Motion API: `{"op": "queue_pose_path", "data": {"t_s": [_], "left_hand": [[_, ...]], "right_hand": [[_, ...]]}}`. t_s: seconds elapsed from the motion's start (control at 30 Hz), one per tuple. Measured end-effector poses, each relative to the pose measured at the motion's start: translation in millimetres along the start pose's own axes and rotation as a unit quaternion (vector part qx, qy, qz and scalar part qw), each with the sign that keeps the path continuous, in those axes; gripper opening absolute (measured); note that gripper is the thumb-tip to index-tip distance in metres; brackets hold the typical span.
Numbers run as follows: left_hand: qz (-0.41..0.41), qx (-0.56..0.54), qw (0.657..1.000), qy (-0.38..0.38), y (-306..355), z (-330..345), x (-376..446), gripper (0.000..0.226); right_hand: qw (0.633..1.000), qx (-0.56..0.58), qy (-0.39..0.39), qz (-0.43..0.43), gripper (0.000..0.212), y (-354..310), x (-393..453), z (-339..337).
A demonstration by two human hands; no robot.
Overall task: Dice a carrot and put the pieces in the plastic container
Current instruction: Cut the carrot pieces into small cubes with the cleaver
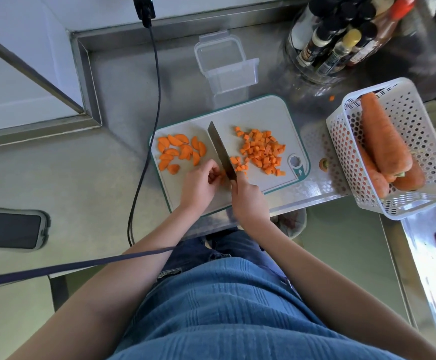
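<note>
Mid-dicing, not yet at transfer. Right hand (249,197) is wrapping fully around the knife (222,152) handle, blade lying tip-away across the middle of the cutting board (268,113). Left hand (202,181) is curling its fingers over a small carrot bit just left of the blade, apparently pinning it for the cut; the piece is mostly hidden under the fingers, so the exact grip is unclear.

Diced cubes (262,152) are piling up on the right half of the board. Half-moon slices (179,153) are waiting on the left half, uncut. Plastic container (226,64) is sitting open on the worktop (113,157) just beyond the board's far edge, looking empty. Whole carrots (383,141) are lying in the white basket (419,203) on the right.

Judgement: roughly half the slices processed. Next move is calling for pulling more half-moons under the blade, fingertips kept tucked back from the edge, then chopping. Only after that, scraping the cubes toward the container.
</note>
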State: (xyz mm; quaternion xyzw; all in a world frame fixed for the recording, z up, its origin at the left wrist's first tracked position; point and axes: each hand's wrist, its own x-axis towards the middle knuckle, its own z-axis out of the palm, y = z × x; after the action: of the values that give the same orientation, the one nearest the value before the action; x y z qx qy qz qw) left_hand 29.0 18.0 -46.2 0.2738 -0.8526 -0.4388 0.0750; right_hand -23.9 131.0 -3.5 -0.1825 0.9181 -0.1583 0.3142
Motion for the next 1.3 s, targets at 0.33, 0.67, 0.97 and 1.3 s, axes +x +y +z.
{"op": "queue_pose_path", "data": {"t_s": [0.33, 0.67, 0.97, 1.3], "left_hand": [[-0.035, -0.051, 0.998, -0.007, -6.8, -9.6, -14.0, 0.006], [-0.049, -0.023, 0.998, 0.028, -16.6, -24.0, -28.2, 0.009], [0.162, 0.129, 0.972, -0.113, -11.4, -15.2, -28.4, 0.004], [0.088, 0.124, 0.986, -0.065, -16.6, -25.4, -17.7, 0.009]], "right_hand": [[0.986, 0.151, 0.058, -0.032, 0.016, 6.1, -20.2, -3.9], [0.987, 0.161, 0.027, -0.008, 0.016, 9.1, -15.9, 13.4], [0.989, 0.13, 0.075, -0.006, 0.016, 39.5, 19.8, -26.2], [0.988, 0.141, 0.026, -0.056, 0.018, 25.5, -1.7, -3.3]]}}
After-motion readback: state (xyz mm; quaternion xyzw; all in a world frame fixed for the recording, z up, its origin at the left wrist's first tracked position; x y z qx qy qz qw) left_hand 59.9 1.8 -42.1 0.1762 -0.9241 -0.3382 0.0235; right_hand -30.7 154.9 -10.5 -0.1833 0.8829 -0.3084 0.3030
